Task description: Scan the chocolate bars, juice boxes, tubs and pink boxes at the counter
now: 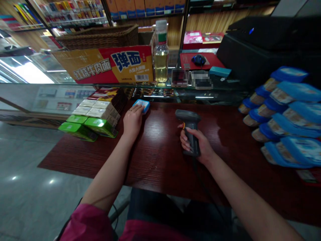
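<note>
My right hand (197,142) is wrapped round the grip of a dark barcode scanner (188,116), held above the brown counter (160,160) with its head towards the left. A cable hangs from the scanner's handle. My left hand (133,117) reaches to the counter's far edge, its fingers on a small blue-lidded tub (142,104). The fingers cover part of the lid, and their grip on its sides is partly hidden. Left of that hand stand green-topped boxes (96,124) and white boxes (100,108) in a block.
Blue-lidded tubs (296,117) are stacked at the right. Behind the counter, a glass shelf bears a red and yellow carton (100,67), a bottle of yellowish liquid (161,60), a computer mouse (198,60) and a teal box (220,71). A wicker basket (100,37) sits behind the carton.
</note>
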Motion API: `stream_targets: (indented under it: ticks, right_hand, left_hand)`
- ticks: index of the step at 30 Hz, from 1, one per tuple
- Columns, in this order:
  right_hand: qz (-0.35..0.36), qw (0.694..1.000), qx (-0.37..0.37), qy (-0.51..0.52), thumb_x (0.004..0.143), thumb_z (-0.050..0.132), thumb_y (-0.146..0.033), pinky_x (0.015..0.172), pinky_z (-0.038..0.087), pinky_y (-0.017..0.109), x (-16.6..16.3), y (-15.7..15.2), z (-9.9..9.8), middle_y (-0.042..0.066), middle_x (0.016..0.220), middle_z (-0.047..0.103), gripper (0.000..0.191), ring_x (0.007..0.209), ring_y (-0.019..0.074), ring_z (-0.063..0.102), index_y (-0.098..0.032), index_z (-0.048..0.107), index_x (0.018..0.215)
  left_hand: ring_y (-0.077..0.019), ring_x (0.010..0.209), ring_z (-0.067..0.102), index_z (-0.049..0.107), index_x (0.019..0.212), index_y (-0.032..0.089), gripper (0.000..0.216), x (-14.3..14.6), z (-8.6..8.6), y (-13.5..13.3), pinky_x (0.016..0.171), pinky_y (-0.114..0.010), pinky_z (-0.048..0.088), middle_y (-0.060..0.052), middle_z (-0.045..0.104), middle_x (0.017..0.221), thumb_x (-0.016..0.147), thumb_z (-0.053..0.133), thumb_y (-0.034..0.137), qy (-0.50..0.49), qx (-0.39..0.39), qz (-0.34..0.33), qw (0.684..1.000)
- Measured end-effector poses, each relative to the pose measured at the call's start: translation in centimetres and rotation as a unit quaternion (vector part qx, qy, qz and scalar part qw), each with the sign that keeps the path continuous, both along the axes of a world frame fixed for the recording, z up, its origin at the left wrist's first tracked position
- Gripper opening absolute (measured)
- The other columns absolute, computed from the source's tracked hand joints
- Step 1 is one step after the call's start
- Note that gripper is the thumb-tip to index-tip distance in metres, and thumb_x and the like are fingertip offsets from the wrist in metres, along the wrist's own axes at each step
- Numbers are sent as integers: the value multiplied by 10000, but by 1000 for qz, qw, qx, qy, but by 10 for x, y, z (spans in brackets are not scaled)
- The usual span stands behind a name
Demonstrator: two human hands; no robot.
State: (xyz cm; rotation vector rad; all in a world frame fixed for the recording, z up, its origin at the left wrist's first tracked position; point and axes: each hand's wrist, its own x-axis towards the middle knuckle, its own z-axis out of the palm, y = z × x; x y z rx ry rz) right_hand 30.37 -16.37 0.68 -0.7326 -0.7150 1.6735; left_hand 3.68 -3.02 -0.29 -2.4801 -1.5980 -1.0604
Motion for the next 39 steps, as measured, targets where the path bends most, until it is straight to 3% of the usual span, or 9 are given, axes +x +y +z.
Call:
stream_targets:
  ticks: [5, 11, 15, 21, 24, 27, 32, 35, 39]
  right_hand:
    - [2, 1000, -6, 1, 854, 766, -352, 376, 368, 188, -1, 2, 0, -57, 620, 549, 266, 426, 71, 416, -173, 663, 1022]
    - [0, 1000, -4, 2, 841, 777, -358, 370, 354, 188, 1, 2, -1, -57, 618, 543, 281, 433, 72, 414, -168, 669, 1019]
    - [-5, 1000, -4, 8, 844, 768, -355, 370, 349, 185, 1, 3, -3, -59, 623, 548, 282, 437, 72, 419, -166, 658, 1022]
    - [-32, 999, 18, -6, 841, 747, -347, 369, 352, 193, 1, 2, 0, -71, 608, 550, 295, 428, 82, 418, -179, 627, 1052]
    - [-83, 996, 44, -7, 849, 731, -345, 364, 351, 197, 9, -15, 6, -73, 612, 548, 302, 425, 87, 422, -189, 619, 1081]
    - [-144, 987, 67, -2, 854, 729, -352, 364, 358, 193, 24, -51, 8, -72, 622, 553, 310, 425, 84, 424, -193, 620, 1097]
    - [-232, 971, 63, -14, 848, 758, -349, 359, 366, 184, 61, -139, -1, -69, 626, 576, 289, 408, 77, 425, -205, 610, 1050]
    - [-297, 953, 55, -24, 848, 751, -337, 360, 370, 182, 86, -188, -4, -70, 622, 571, 309, 412, 82, 426, -206, 620, 1096]
    - [-373, 926, 49, -37, 837, 747, -346, 356, 362, 187, 109, -232, -2, -70, 616, 557, 296, 412, 87, 415, -214, 625, 1072]
  left_hand:
    - [-293, 1463, 568, 722, 1348, 144, 463, -8, -4, 26, 1277, -499, 411, -153, 689, 1458, 991, 440, 58, -56, -16, 78, 995]
    - [-312, 1532, 478, 709, 1352, 167, 491, -16, -10, 57, 1336, -521, 311, -134, 649, 1512, 936, 472, 57, -138, -44, 75, 987]
    - [-324, 1558, 439, 675, 1392, 152, 489, -23, -14, 74, 1341, -530, 287, -149, 614, 1548, 942, 486, 114, -137, -48, 76, 986]
    - [-355, 1624, 317, 547, 1517, 99, 620, -15, -8, 60, 1354, -576, 230, -205, 452, 1672, 900, 588, 151, -68, 10, 63, 996]
    - [-321, 1606, 362, 529, 1544, 169, 574, 20, -1, 29, 1341, -555, 285, -168, 479, 1659, 971, 546, 189, -70, 58, -13, 996]
    - [-284, 1514, 500, 545, 1522, 199, 506, 80, 6, -14, 1279, -499, 411, -156, 578, 1567, 1018, 503, 205, -58, 74, -151, 984]
    - [-246, 1443, 562, 550, 1485, 227, 451, 192, 8, -95, 1246, -450, 459, -128, 624, 1492, 1035, 524, 207, -54, 55, -383, 920]
    - [-258, 1441, 547, 517, 1504, 231, 514, 253, 5, -130, 1244, -456, 454, -136, 598, 1491, 1003, 627, 230, -113, 8, -433, 894]
    - [-334, 1471, 480, 534, 1508, 260, 683, 322, 4, -158, 1267, -521, 387, -157, 518, 1541, 883, 807, 238, -180, -48, -431, 883]
